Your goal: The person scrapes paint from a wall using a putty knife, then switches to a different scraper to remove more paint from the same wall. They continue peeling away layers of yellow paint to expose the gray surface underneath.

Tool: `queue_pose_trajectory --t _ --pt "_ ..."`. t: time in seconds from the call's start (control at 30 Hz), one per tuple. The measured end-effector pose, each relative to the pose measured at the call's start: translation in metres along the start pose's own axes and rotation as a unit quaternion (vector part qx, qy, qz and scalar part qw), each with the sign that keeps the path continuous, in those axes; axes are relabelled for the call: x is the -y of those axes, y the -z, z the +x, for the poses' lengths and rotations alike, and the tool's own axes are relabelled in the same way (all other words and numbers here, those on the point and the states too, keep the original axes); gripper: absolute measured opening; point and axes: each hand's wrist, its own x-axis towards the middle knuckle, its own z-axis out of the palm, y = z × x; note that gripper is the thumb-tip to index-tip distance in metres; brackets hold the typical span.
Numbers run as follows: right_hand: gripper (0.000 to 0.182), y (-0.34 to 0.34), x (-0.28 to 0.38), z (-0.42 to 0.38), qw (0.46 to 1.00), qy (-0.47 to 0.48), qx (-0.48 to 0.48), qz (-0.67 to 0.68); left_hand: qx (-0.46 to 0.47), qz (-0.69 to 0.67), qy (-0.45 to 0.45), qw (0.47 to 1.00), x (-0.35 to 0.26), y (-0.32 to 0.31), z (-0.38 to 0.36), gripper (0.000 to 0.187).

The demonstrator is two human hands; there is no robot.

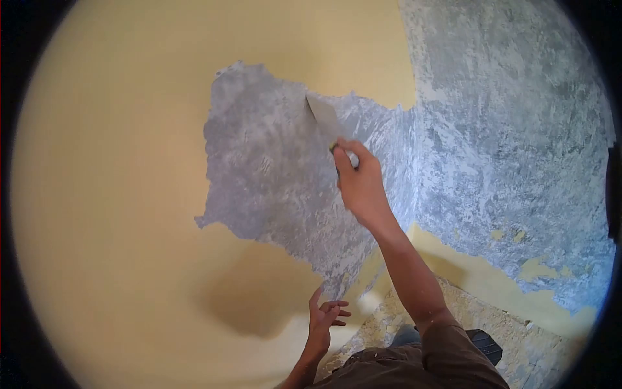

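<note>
My right hand (361, 178) grips a paint scraper (326, 115) by its handle, with the wide metal blade pointing up and to the left. The blade's edge is right at the upper border of a bare grey patch (259, 142), where the yellow paint (129, 162) begins. Lower down, my left hand (326, 314) hovers in front of the wall with its fingers spread and nothing in them. It is nearest to the lower tip of the grey patch, whose edges are ragged all round.
To the right, past the corner, a second wall (512, 129) is mostly scraped to grey, with a yellow strip (479, 272) along its bottom. Pale flakes and debris cover the floor (505, 337). A dark shoe (486, 347) shows beside my body.
</note>
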Motion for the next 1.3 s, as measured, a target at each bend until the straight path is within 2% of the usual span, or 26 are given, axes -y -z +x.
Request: queue_pose_trajectory --t 0.23,0.3,0.33,0.37,0.43,0.5,0.57,0.67,0.8,0.87,0.9,0.97,1.0,1.07,1.1,1.17,1.2,1.23,1.3 --pt "0.028 -0.01 -0.023 -0.002 0.995 0.073 -0.045 -0.048 0.025 0.015 0.031 0.999 0.001 0.003 0.016 0.081" --pt "0.024 -0.013 -0.016 0.017 1.0 -0.013 -0.006 -0.011 0.025 0.006 0.048 0.999 -0.005 0.002 0.019 0.075" --pt "0.023 -0.014 -0.014 0.01 0.995 0.065 -0.047 -0.051 0.026 0.013 0.019 0.999 -0.006 0.006 0.016 0.074" --pt "0.023 -0.016 -0.015 0.007 0.996 0.052 -0.046 -0.049 0.028 0.017 -0.011 0.999 -0.006 0.008 0.014 0.074" --pt "0.022 -0.014 -0.022 -0.001 0.998 0.025 -0.061 0.014 0.016 0.01 0.0 1.0 -0.003 0.008 0.01 0.072" --pt "0.022 -0.012 -0.029 -0.012 0.998 0.001 -0.057 0.01 0.003 0.011 -0.018 1.0 0.0 0.012 0.01 0.075" --pt "0.023 -0.013 -0.029 -0.013 0.997 0.025 -0.055 -0.051 0.003 0.0 0.007 1.0 -0.006 0.011 -0.001 0.071" --pt "0.023 -0.009 -0.016 0.016 0.996 0.021 -0.081 -0.037 0.01 0.002 0.008 1.0 -0.013 0.017 -0.011 0.071" --pt "0.025 -0.013 -0.032 0.004 0.996 -0.008 -0.088 -0.005 0.0 0.006 0.008 1.0 -0.01 0.019 -0.02 0.071" --pt "0.026 -0.016 -0.035 0.001 0.983 0.107 -0.112 -0.101 0.001 0.002 0.003 1.0 -0.008 0.018 -0.016 0.071" --pt "0.026 -0.013 -0.03 0.015 0.983 0.104 -0.114 -0.099 0.003 -0.005 -0.001 1.0 -0.009 0.017 -0.018 0.071" --pt "0.026 -0.003 -0.015 0.047 0.994 0.0 -0.098 -0.05 0.0 -0.004 0.009 1.0 -0.01 0.021 -0.028 0.072" --pt "0.026 0.0 -0.005 0.04 0.994 -0.008 -0.098 -0.049 -0.007 0.003 -0.007 1.0 -0.01 0.021 -0.028 0.073" --pt "0.024 0.005 0.012 0.027 0.994 -0.081 -0.063 -0.042 -0.011 -0.001 -0.027 1.0 -0.007 0.021 -0.029 0.075" --pt "0.024 0.004 0.005 0.014 0.993 -0.086 -0.063 -0.047 -0.01 -0.004 -0.021 1.0 -0.006 0.021 -0.031 0.075" --pt "0.024 0.002 -0.016 -0.012 0.996 -0.018 -0.034 -0.076 -0.009 -0.008 -0.023 1.0 -0.004 0.017 -0.029 0.075" --pt "0.024 0.0 -0.027 -0.003 0.993 0.008 -0.049 -0.111 -0.01 -0.015 -0.024 1.0 -0.003 0.012 -0.025 0.075" --pt "0.024 0.004 -0.01 0.005 0.993 0.005 -0.043 -0.113 -0.007 -0.011 -0.018 1.0 -0.002 0.01 -0.025 0.075" --pt "0.023 0.019 0.019 0.012 0.989 -0.143 0.012 0.031 -0.006 0.006 0.001 1.0 -0.004 0.018 -0.036 0.076"
